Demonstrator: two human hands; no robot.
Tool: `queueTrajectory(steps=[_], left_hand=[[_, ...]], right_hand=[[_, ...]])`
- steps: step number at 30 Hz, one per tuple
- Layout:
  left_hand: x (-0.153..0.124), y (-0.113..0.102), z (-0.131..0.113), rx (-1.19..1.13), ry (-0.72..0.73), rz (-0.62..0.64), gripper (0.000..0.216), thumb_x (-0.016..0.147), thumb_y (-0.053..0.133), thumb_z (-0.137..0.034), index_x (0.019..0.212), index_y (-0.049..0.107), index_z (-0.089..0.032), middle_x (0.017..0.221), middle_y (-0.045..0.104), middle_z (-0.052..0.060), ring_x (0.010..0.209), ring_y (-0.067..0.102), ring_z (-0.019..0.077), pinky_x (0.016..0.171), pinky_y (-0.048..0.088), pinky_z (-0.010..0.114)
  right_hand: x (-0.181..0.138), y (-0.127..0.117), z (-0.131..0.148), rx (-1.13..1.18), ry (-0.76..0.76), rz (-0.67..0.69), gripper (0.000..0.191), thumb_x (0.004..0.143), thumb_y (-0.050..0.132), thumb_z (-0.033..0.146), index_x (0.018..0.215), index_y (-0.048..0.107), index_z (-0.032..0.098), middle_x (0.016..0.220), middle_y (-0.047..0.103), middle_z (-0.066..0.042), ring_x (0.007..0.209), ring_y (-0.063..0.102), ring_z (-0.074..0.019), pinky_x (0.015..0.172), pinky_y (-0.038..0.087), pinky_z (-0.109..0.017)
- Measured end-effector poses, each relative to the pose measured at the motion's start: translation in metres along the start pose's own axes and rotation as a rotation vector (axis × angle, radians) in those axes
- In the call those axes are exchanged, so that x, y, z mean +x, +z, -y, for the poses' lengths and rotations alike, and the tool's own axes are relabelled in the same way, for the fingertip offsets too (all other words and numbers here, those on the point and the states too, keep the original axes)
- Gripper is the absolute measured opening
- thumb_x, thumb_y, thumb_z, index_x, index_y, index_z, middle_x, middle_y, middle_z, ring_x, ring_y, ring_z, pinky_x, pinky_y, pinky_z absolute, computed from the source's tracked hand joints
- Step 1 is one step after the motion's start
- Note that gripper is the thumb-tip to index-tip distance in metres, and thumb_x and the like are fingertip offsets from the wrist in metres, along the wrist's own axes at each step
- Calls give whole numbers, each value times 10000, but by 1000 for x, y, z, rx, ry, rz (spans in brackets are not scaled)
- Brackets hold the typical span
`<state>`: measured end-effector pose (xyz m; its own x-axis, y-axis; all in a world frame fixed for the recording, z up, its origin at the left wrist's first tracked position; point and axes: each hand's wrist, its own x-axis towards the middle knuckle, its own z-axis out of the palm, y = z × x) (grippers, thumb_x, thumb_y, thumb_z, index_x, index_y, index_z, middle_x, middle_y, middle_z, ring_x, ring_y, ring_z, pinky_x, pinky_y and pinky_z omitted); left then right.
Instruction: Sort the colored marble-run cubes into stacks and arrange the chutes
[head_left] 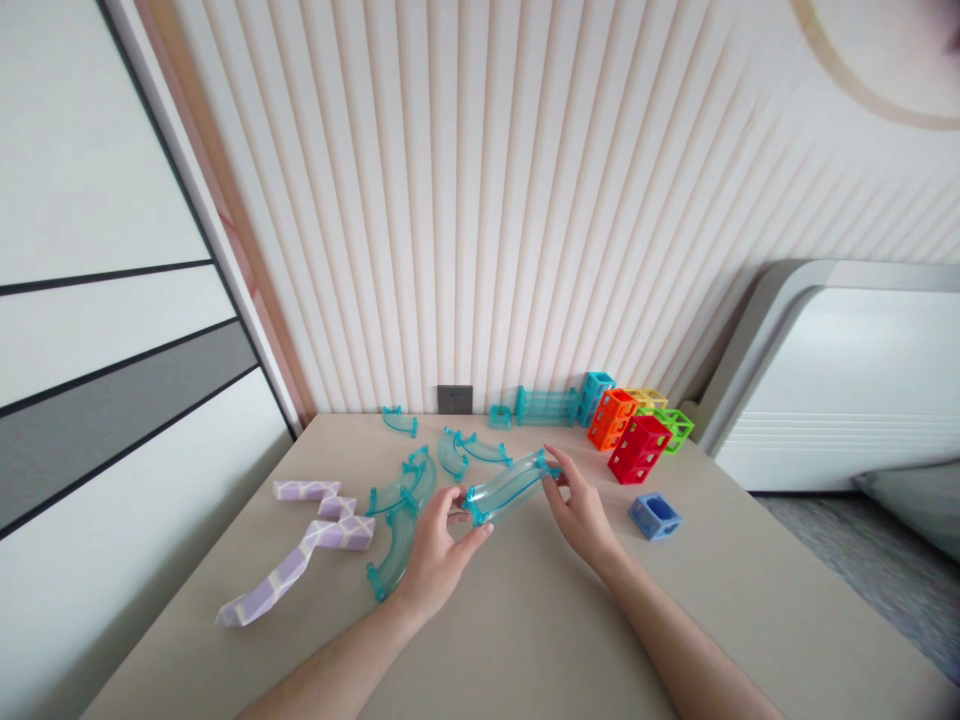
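Note:
A clear teal marble-run track piece (507,488) is held above the table, tilted with its right end higher. My left hand (442,550) grips its left end between thumb and fingers. At the other end, my right hand (576,505) pinches the piece near its teal connectors. Several curved teal track pieces (401,535) lie behind and left of my left hand, partly overlapping in view. Two more curved pieces (452,455) lie farther back. A blue hollow cube (656,516) sits to the right of my right hand.
Stacked red (639,450), orange (612,418) and teal cubes (596,397) stand at the back right, beside green ones (679,430). Straight track pieces (547,407) rest against the ribbed wall (420,200). A purple snake puzzle (277,580) lies left on the table (517,640).

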<state>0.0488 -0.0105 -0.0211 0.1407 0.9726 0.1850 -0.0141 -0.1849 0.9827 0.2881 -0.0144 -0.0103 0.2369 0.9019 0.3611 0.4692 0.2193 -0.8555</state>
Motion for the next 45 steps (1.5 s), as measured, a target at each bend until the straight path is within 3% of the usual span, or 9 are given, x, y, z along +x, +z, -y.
queueTrajectory(steps=[8, 14, 17, 20, 26, 30, 34, 39, 45], left_hand=[[1, 0, -4, -28, -8, -10, 417, 688, 851, -288, 1056, 667, -216, 1104, 693, 76, 1019, 676, 247, 941, 520, 380], [2, 1, 2, -157, -100, 6, 428, 689, 855, -318, 1040, 650, -184, 1096, 703, 98, 1049, 684, 263, 956, 522, 392], [3, 2, 3, -233, -131, 40, 424, 696, 851, -338, 1025, 640, -174, 1071, 708, 99, 1034, 691, 262, 953, 524, 396], [3, 3, 0, -262, -148, 71, 423, 719, 835, -357, 1045, 636, -176, 1058, 713, 93, 1004, 697, 252, 930, 531, 382], [1, 4, -1, -216, -129, 91, 391, 749, 812, -372, 1053, 644, -193, 1034, 712, 74, 965, 693, 228, 887, 543, 349], [0, 5, 5, -161, -100, 62, 465, 768, 795, -384, 1159, 624, -202, 1125, 680, 95, 1031, 670, 226, 928, 532, 353], [0, 5, 3, -133, -104, 32, 439, 783, 771, -412, 1141, 656, -185, 1070, 683, 98, 1032, 666, 231, 923, 527, 340], [-1, 3, -5, -20, -97, 138, 250, 800, 736, -413, 898, 708, -184, 938, 712, 87, 934, 679, 230, 850, 527, 304], [-2, 1, -3, 236, 27, 274, 234, 916, 550, -392, 879, 667, -194, 898, 724, 62, 878, 677, 216, 829, 522, 314]], right_hand=[[0, 1, -5, -194, -118, 37, 406, 887, 551, 278, 1289, 607, 265, 1132, 710, -99, 1006, 665, -283, 897, 546, -461], [-5, -1, 6, -529, -411, 57, 477, 925, 586, 326, 1396, 528, 266, 1439, 500, -161, 1309, 506, -337, 1044, 464, -537], [-8, 1, 15, -650, -578, 165, 553, 903, 656, 368, 1427, 503, 280, 1502, 464, -157, 1341, 475, -346, 1068, 431, -556], [-10, 5, 23, -736, -707, 239, 610, 897, 683, 326, 1463, 461, 292, 1488, 505, -148, 1360, 460, -338, 1137, 315, -598], [-12, 9, 30, -783, -848, 357, 485, 985, 494, 146, 1446, 467, 296, 1366, 629, -105, 1258, 557, -262, 1167, 225, -588], [-9, 8, 27, -788, -820, 344, 439, 992, 474, 130, 1398, 505, 292, 1337, 643, -98, 1211, 582, -253, 1154, 241, -565], [3, 1, 16, -817, -649, 231, 385, 951, 608, 200, 1329, 548, 246, 1213, 687, -108, 1127, 613, -281, 1085, 332, -522], [43, -13, 5, -1053, -398, 207, 440, 891, 709, 244, 1302, 554, 242, 1205, 671, -117, 1134, 598, -304, 978, 418, -446], [87, -14, -3, -1221, -273, 292, 439, 809, 789, 183, 1204, 599, 166, 1066, 677, -134, 1029, 631, -318, 860, 470, -424]])
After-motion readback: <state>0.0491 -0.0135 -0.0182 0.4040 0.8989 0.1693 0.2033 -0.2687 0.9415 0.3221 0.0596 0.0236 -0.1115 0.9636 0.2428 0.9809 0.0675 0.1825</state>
